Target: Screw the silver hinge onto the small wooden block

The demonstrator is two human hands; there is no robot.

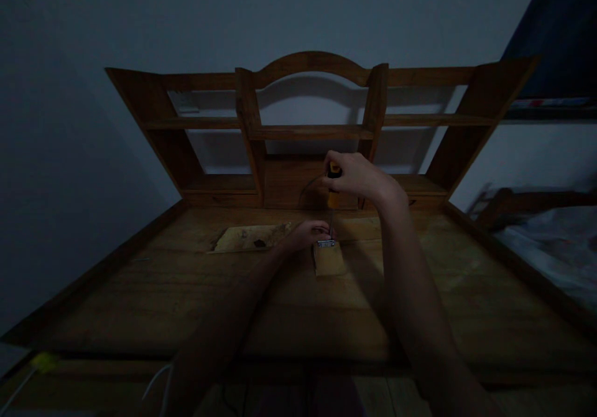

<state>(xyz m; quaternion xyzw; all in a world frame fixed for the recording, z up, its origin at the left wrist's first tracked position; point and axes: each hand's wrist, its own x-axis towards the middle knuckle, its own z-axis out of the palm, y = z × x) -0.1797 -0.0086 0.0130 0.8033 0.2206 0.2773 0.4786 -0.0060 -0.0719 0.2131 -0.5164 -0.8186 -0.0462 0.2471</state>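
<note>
Screwdriver (333, 200) gripped upright by right hand (355, 173) — left hand (303, 235) at metal piece (325, 243), pinch unclear.

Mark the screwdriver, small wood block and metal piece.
Screwdriver (333, 200), head view: lower end of the handle.
Small wood block (329, 262), head view: middle of its top face.
Metal piece (325, 243), head view: middle of its visible face.

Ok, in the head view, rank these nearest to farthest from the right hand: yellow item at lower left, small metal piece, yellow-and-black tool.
From the right hand:
1. Yellow-and-black tool, gripped in it.
2. Small metal piece, below, at the wooden block's far edge.
3. Yellow item, off at the lower left.
</note>
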